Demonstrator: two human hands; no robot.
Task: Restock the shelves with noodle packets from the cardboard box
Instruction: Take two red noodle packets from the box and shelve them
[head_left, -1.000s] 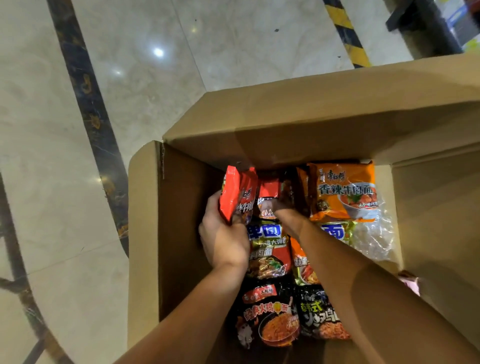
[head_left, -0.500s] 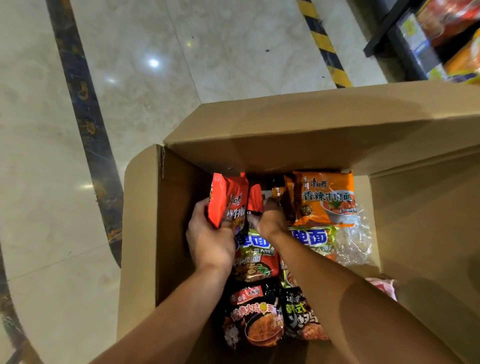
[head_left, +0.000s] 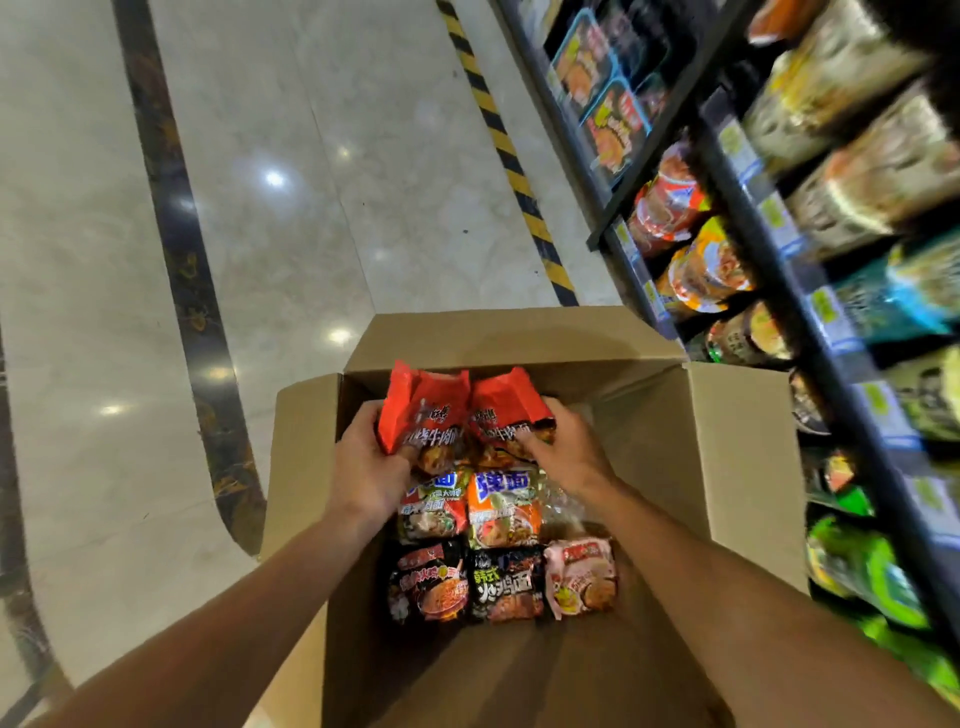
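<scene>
An open cardboard box (head_left: 737, 447) stands on the floor in front of me with several noodle packets inside. My left hand (head_left: 366, 467) grips a red noodle packet (head_left: 423, 405), raised at the box's far left. My right hand (head_left: 563, 449) grips a second red noodle packet (head_left: 506, 405) right beside it. Below them lie a green-and-blue packet (head_left: 431, 512), an orange packet (head_left: 501, 506), two black packets (head_left: 428, 582) and a pink packet (head_left: 582, 574). The shelves (head_left: 810, 317) rise at the right, stocked with noodle cups and packets.
Polished marble floor (head_left: 311, 218) spreads to the left, with a dark inlay band (head_left: 179, 244) and a yellow-black hazard stripe (head_left: 511, 166) along the shelf base. The box flaps (head_left: 524, 335) stand open toward the far side and the right.
My right hand has taken hold of a second red packet and both hands have lifted their packets. My view has swung right, bringing the shelves into sight.
</scene>
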